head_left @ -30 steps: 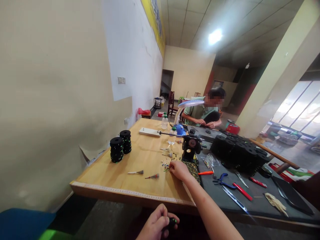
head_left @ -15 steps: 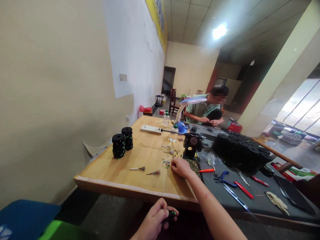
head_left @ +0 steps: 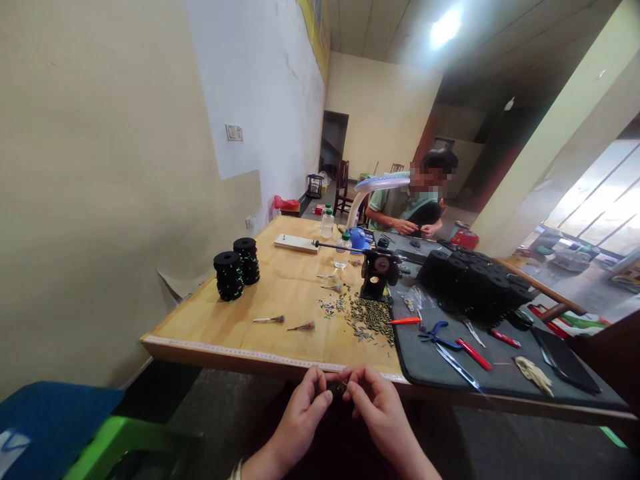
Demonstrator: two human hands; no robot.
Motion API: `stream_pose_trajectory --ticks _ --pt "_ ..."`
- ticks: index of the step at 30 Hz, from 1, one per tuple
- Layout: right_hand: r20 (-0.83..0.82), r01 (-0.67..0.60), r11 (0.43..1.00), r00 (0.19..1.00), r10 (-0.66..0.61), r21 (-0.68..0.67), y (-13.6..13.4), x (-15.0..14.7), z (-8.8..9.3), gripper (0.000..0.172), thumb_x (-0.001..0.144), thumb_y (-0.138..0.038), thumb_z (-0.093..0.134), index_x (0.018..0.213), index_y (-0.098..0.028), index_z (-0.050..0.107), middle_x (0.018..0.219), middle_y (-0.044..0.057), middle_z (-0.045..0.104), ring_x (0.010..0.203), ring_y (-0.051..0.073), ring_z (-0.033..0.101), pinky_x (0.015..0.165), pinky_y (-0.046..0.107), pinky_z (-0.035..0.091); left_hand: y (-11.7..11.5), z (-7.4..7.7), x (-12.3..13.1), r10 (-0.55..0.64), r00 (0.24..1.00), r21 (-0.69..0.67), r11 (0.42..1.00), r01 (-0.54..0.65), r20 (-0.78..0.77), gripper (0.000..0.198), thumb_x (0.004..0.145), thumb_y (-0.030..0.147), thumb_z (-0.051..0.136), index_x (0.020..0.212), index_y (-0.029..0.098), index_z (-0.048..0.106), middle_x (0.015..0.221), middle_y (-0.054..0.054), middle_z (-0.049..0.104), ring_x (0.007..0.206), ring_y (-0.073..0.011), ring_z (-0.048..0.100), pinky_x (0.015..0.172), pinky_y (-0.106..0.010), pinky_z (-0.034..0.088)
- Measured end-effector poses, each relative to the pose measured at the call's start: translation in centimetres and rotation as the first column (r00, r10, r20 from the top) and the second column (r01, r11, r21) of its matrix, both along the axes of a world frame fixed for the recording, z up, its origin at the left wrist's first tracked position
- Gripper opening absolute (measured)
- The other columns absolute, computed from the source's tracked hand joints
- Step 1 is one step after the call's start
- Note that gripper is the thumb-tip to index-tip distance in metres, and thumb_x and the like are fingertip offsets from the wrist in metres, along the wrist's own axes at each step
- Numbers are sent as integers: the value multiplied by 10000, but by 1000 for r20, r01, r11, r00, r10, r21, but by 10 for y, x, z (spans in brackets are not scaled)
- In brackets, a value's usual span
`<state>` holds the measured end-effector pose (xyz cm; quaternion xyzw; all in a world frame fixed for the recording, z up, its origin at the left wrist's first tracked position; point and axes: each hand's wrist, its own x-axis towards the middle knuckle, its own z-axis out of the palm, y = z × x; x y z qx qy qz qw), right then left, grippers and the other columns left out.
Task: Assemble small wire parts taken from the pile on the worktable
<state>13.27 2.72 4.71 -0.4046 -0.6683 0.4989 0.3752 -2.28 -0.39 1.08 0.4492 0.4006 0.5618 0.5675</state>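
Note:
My left hand (head_left: 303, 410) is closed around a small dark piece (head_left: 336, 390) just in front of the table's near edge. My right hand (head_left: 373, 400) meets it there, thumb and fingers pinched at the piece's right side; whatever they pinch is too small to name. Beyond the hands, many small dark and yellowish pieces (head_left: 373, 315) lie heaped on the wooden table (head_left: 190, 327), with tiny coloured bits (head_left: 330, 307) to their left. Two brushes (head_left: 270, 320) rest near the front. A black clamp-like device (head_left: 379, 273) stands behind the heap.
Two stacks of black spools (head_left: 230, 277) stand at the left. On the grey mat (head_left: 420, 360) lie blue-handled pliers (head_left: 440, 333), a red-handled tool (head_left: 474, 355), tweezers and a glove (head_left: 534, 375). Black rolls (head_left: 470, 287) stand behind. A person (head_left: 400, 207) sits across the table.
My right hand has come back from the heap of small pieces to my left hand, uncovering the heap. The view has tilted slightly, so the table sits higher.

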Motion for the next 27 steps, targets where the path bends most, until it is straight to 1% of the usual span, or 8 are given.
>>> stream_pose_trajectory --ticks 1,3,5,7,13,20,27 --pt "-36 3 999 999 -5 -35 -5 -1 -1 230 856 -381 530 741 -183 549 826 55 629 591 136 539 480 225 441 0 1 1 19 999 44 999 -17 -43 182 793 304 569 729 215 423 933 -48 647 865 -205 510 785 -310 372" --pt "-74 7 998 997 -12 -65 -10 -3 -3 240 847 -389 548 729 -179 549 833 52 624 596 130 535 519 234 464 -1 2 3 58 990 108 993 -44 -129 164 805 293 550 734 214 426 858 -31 622 830 -198 503 769 -299 378" --pt "-88 8 998 996 -14 -68 -12 -5 -3 242 841 -385 561 713 -181 543 847 50 625 614 133 538 553 243 476 -2 1 4 75 979 119 991 -54 -188 155 811 284 543 737 213 426 816 -18 598 783 -185 493 729 -280 381" --pt "-92 13 998 996 -18 -55 -13 -6 -4 230 839 -374 566 713 -183 544 825 44 620 641 146 544 573 247 477 -2 -1 5 82 972 128 990 -54 -221 147 818 277 539 745 212 430 826 -20 598 773 -181 490 711 -269 380" --pt "-63 39 999 997 -40 -14 -14 -5 -2 210 834 -337 566 690 -186 541 719 29 598 681 175 552 602 252 453 -4 -2 5 84 965 149 988 -47 -247 138 819 283 546 759 212 444 851 -33 611 780 -187 500 716 -268 389" --pt "-33 28 1000 999 -28 14 -13 -5 -2 195 849 -334 547 726 -184 557 821 60 651 723 187 565 652 271 459 -5 1 4 72 962 171 985 -27 -263 156 827 304 544 762 215 434 859 -42 622 788 -191 516 722 -269 401" --pt "40 14 999 999 -16 51 -15 -3 2 168 867 -330 527 800 -189 588 773 31 626 709 180 562 647 255 453 -6 4 4 76 945 213 977 -6 -319 121 830 282 528 778 215 443 866 -47 624 783 -193 526 726 -275 407"
